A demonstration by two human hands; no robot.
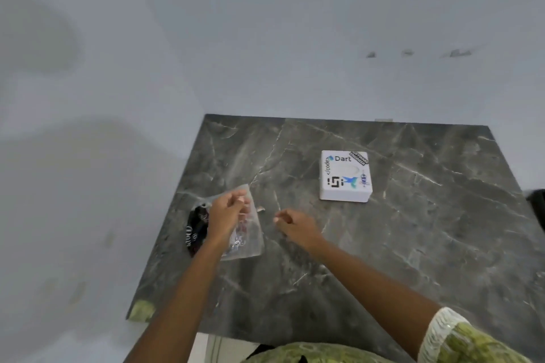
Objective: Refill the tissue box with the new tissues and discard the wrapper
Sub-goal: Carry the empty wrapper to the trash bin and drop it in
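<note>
- A clear plastic tissue pack, with a dark printed band on its left side, lies near the left edge of the dark marble bench, about midway along it.
- The left hand rests over the pack, its fingers curled and pinching the wrapper's upper edge.
- The right hand hovers just right of the pack, fingers loosely curled, holding nothing that can be made out.
- A small pale scrap lies on the bench between the two hands.
- The white tissue box, covered in stickers, sits closed, well apart toward the far middle of the bench.
- The step in hand appears to be opening the wrapper.
- Next, the right hand probably needs to grip the opposite edge and pull, so the tissues come free for the box.
</note>
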